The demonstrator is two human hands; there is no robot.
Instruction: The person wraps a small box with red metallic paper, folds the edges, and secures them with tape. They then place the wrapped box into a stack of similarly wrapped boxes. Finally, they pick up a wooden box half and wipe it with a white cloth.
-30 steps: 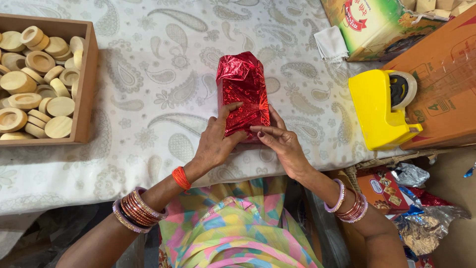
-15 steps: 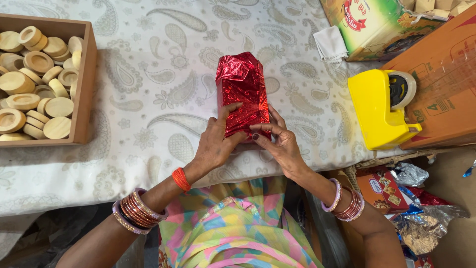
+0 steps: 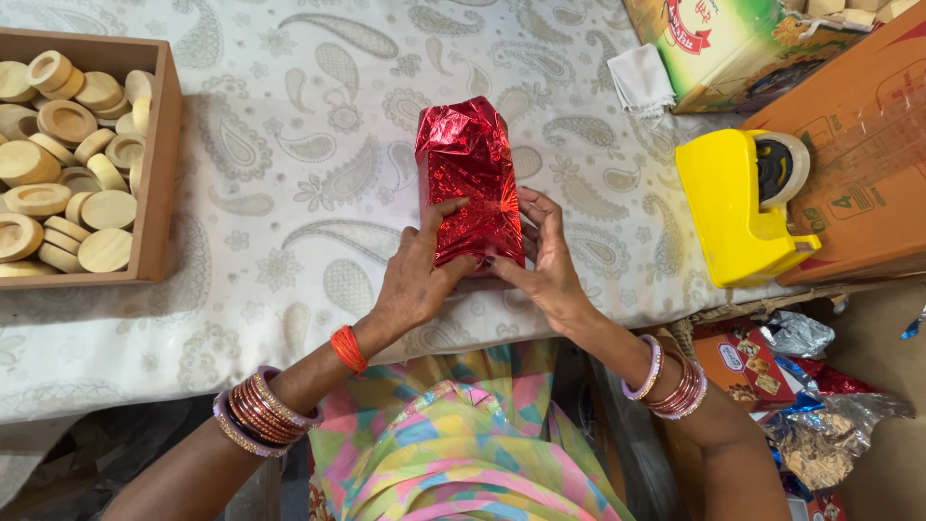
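A box wrapped in shiny red foil [image 3: 467,174] lies on the white paisley tablecloth [image 3: 289,183], its long side pointing away from me. My left hand [image 3: 417,275] grips its near left corner, thumb pressed on top of the foil. My right hand [image 3: 546,256] holds the near right edge, fingers curled against the side and fingertips pinching the foil at the near end. Both wrists wear bangles, and an orange band sits on the left wrist.
A wooden tray [image 3: 158,164] full of several round wooden pieces sits at the left. A yellow tape dispenser [image 3: 739,203] stands to the right, next to an orange carton [image 3: 858,154]. A green printed box [image 3: 743,43] and a white cloth [image 3: 641,79] lie behind. Foil packets [image 3: 810,386] lie below the table edge.
Both hands stay on the near end of the red package; the fingers shift slightly along the foil. The package has not moved.
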